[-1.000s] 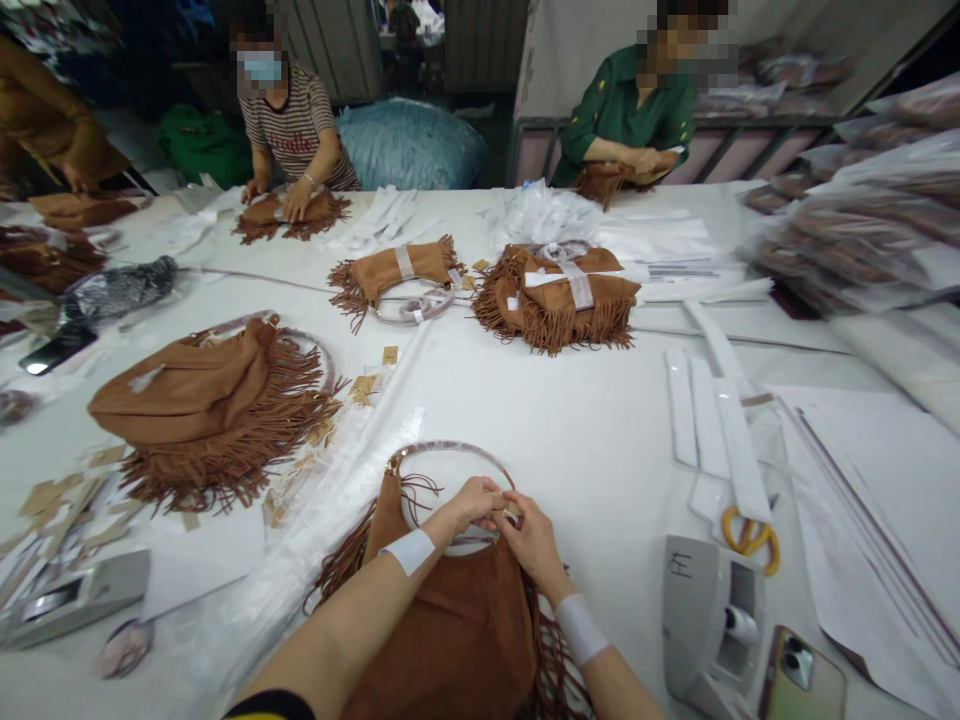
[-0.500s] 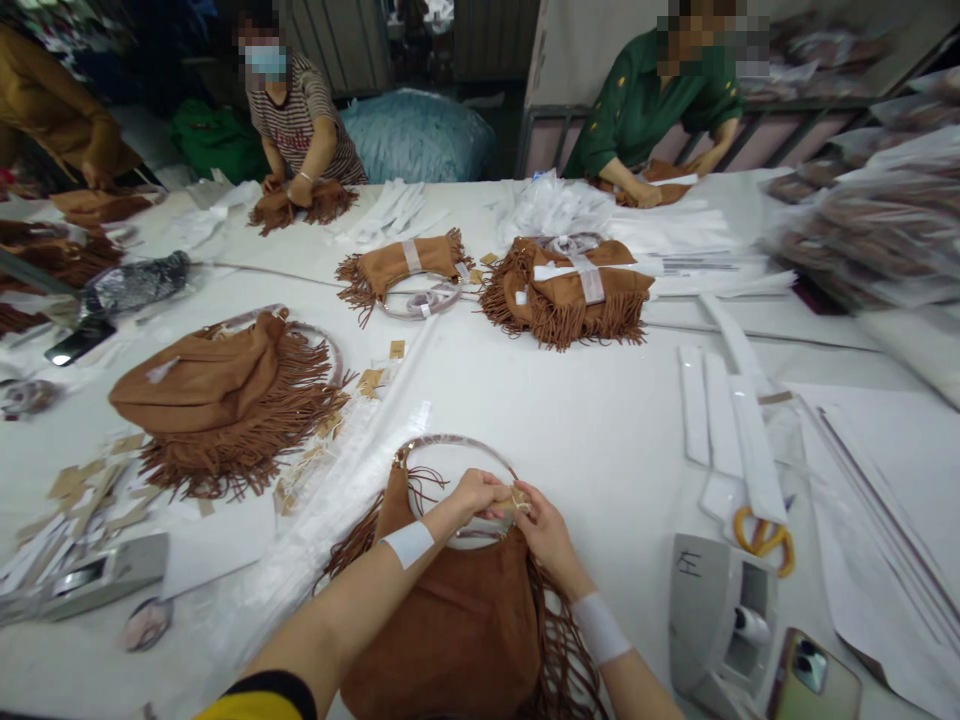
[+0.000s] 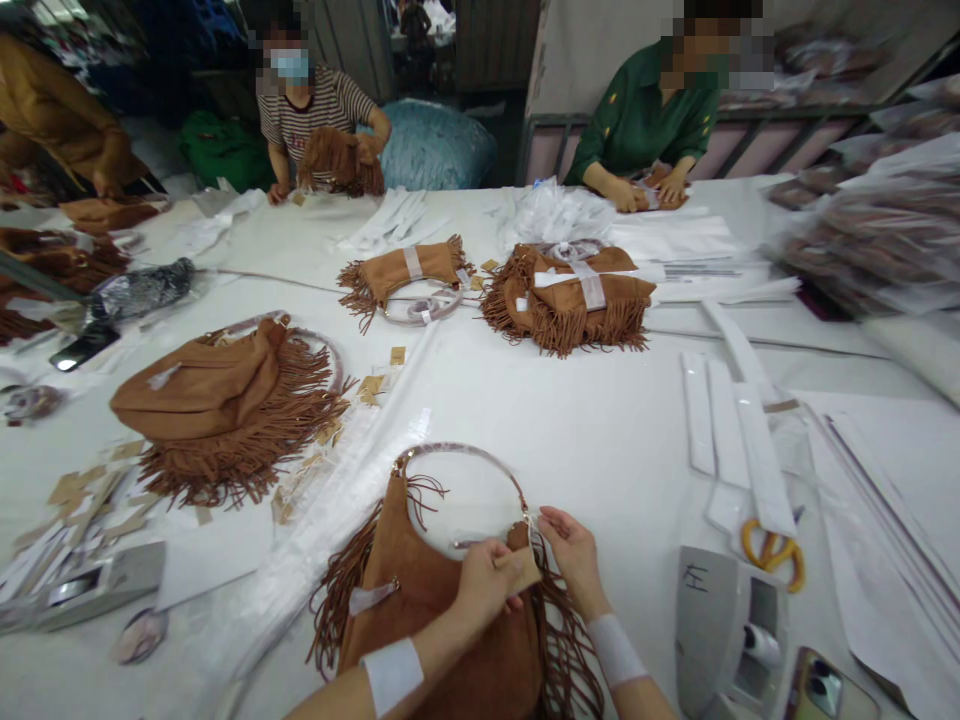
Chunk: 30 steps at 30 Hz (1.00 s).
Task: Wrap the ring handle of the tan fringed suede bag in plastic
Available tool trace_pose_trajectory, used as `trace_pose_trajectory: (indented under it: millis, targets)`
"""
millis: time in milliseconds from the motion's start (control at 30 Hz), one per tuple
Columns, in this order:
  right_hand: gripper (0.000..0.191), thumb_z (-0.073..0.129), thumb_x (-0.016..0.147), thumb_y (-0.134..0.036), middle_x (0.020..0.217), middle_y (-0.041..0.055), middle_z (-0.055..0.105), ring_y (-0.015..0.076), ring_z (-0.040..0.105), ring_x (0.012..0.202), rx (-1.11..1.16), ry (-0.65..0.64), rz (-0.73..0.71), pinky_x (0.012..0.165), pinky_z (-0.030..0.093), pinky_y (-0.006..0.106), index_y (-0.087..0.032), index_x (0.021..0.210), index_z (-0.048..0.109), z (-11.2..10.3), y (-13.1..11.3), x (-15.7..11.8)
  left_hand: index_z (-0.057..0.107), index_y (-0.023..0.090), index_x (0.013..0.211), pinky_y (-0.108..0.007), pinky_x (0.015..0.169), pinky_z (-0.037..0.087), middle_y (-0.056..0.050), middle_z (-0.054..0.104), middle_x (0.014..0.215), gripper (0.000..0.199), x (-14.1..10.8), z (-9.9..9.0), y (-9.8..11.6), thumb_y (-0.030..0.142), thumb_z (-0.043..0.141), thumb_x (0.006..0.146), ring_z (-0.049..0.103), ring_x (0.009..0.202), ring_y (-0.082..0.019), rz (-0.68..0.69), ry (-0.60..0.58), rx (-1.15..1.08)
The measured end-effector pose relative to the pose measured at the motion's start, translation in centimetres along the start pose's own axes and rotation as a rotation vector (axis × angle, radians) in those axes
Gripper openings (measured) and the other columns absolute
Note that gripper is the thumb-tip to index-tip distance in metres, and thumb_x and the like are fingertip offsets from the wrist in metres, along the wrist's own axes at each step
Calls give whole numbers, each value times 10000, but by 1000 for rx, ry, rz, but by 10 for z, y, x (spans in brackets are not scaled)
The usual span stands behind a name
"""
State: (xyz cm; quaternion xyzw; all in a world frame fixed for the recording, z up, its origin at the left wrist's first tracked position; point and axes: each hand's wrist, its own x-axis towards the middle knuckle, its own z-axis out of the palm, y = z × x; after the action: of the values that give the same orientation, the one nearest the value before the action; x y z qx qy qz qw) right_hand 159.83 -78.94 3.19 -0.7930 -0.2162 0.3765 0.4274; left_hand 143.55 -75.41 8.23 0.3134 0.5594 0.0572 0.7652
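A brown fringed bag [image 3: 442, 620] lies on the white table just below the centre, its wrapped round handle [image 3: 465, 447] pointing away from me. My left hand [image 3: 487, 583] is over the bag's upper right and pinches a tan card tag [image 3: 523, 570]. Close to the handle's right end, my right hand [image 3: 574, 550] has thumb and fingers drawn together at a thin pale string [image 3: 533, 530] by the tag. A small wrapped zipper pull [image 3: 373, 597] shows on the bag's left part.
Another fringed bag [image 3: 202, 385] lies left, beside scattered tags. Folded bags [image 3: 585, 290] sit further back. A tape dispenser [image 3: 724, 630], yellow-handled scissors [image 3: 772, 553] and a phone [image 3: 829, 690] are at right. People work across the table [image 3: 570, 400].
My left hand has moved down and toward me with the tag, and my right hand has shifted slightly right and down. Across the table, a person in stripes has raised a brown bag.
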Motion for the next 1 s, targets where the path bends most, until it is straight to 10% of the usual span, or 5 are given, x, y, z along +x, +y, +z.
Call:
trace_pose_trajectory:
  millis: [233,433,667,800,1000]
  targets:
    - [563,468,743,-679,831,122,723,290,668,823,-223,27,-78,835,513,465,-173,877,678,-10,-1,5,589,226,780,-311,686,424,-64,681,820,99,-30,20,-57,299,534,817,632,770,-217,303,-138,731]
    - [707,226,870,-693,933,124,718,244,675,868,-371,-80,-210,791,540,396,-153,1018,657,14,-22,44,696,250,763,-374,689,469,-105,694,749,459,-32,8,-15,616,436,860,656,764,-287,482,-363,1029]
    - [451,563,866,-509,1116,150,654,285,580,1067,-752,-254,-470,946,420,420,-165,1157,596,51,-65,70,449,174,1314,-383,1026,337,-144,552,1262,408,48,-102,109,260,426,915,483,1204,-258,572,257,947]
    - [331,546,906,-447,1012,178,655,318,571,1030,-921,-306,-557,918,391,477,-150,1033,615,75,-83,76,503,141,1207,-348,896,415,-117,629,1044,485,87,-178,125,356,627,791,575,1024,-270,385,378,993]
    - [351,526,924,-468,1057,97,623,231,580,972,-956,-392,-624,896,456,452,-166,1091,589,111,-91,96,625,180,960,-310,872,416,-67,617,945,227,108,-174,108,324,641,786,573,970,-233,458,264,1067]
